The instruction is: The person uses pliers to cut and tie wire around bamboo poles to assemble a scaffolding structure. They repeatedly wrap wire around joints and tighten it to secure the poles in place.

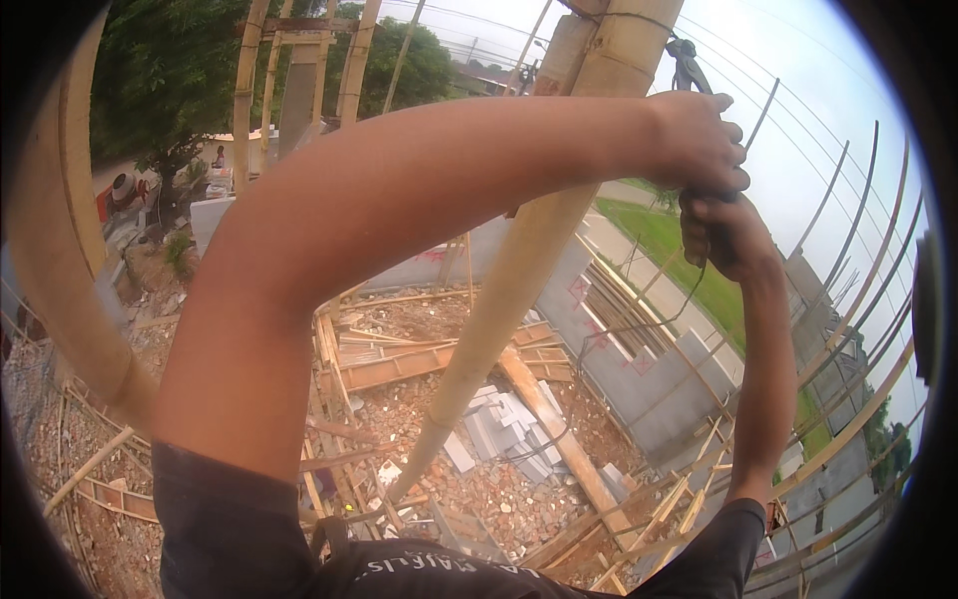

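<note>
High at the upper right, my left hand (704,145) is closed round dark pliers (689,65), whose jaws point up beside a thick bamboo pole (519,250). Their lower handles are hidden behind my fingers. Just below and touching it, my right hand (733,235) is also closed, raised on an upright forearm. A thin dark wire (689,299) trails down from its underside and curves away to the left. Some dark part shows between the two hands, too hidden to tell what it is. Near the top of the pole, a wire binding (629,15) wraps round the bamboo.
Another thick bamboo pole (60,270) curves along the left. Below lie brick rubble (479,499), grey blocks (509,424), a long plank (559,429) and timber formwork (399,369). A grey block wall (639,369) and upright steel bars (868,220) stand at the right.
</note>
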A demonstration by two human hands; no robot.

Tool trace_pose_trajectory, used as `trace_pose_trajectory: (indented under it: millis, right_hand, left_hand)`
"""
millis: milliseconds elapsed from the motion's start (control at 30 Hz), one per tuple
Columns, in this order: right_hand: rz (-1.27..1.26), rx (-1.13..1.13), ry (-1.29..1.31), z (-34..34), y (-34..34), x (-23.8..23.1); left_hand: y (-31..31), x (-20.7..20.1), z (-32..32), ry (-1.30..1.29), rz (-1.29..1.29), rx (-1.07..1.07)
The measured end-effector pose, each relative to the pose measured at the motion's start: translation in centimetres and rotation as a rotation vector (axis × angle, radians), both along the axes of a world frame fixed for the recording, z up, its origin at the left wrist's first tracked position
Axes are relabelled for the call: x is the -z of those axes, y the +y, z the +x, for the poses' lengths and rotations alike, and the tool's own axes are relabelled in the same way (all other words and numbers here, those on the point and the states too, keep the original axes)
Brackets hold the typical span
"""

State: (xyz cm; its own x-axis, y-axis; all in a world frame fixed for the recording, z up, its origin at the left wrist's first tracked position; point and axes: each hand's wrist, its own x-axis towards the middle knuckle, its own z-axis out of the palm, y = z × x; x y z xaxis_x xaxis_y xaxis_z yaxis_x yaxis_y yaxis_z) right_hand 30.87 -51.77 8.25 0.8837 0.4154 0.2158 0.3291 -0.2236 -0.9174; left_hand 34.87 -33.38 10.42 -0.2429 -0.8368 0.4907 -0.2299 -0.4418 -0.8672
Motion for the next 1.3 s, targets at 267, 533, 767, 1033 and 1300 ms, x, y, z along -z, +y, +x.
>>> trace_pose_trajectory:
  millis: [267, 533, 767, 1033, 1300]
  right_hand:
    - [0.062, -0.025, -0.059, -0.8, 1.6, 1.1]
    - [0.062, 0.202, -0.101, -0.7, 4.5, 2.7]
    - [0.115, 0.160, -0.028, 0.6, 4.1, 3.8]
    - [0.460, 0.082, -0.044, 0.6, 2.0, 7.4]
    - [0.566, 0.245, -0.128, -4.0, 2.3, 21.9]
  left_hand:
    - [-0.1, -0.5, 2.2, -0.245, 0.018, 0.247]
    - [0.5, -0.6, 2.0, -0.181, 0.147, 0.139]
    - [0.2, -0.3, 1.7, -0.126, 0.225, 0.043]
    - [-2.2, 1.6, -1.1, -0.044, 0.231, -0.102]
    - [0.1, 15.5, -5.4, 0.273, -0.247, 0.351]
